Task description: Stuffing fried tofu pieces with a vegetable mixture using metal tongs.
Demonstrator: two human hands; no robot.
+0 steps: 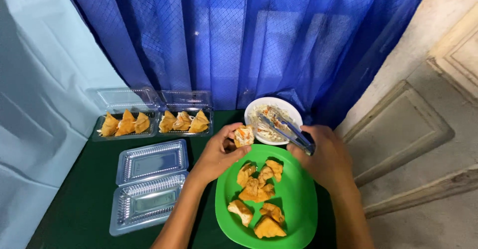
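A green plate (298,199) of fried pastries (259,192) was set on the dark green table (79,204), near its front edge. An empty clear clamshell box (149,184) lay open to its left, and two filled boxes (154,122) were lined up behind. A white bowl (294,110) of shredded filling was placed just behind the plate. The right hand (326,154) was closed around metal tongs (284,129) reaching into the bowl. A stuffed pastry (244,136) was pinched in the left hand (221,152) above the plate's rim.
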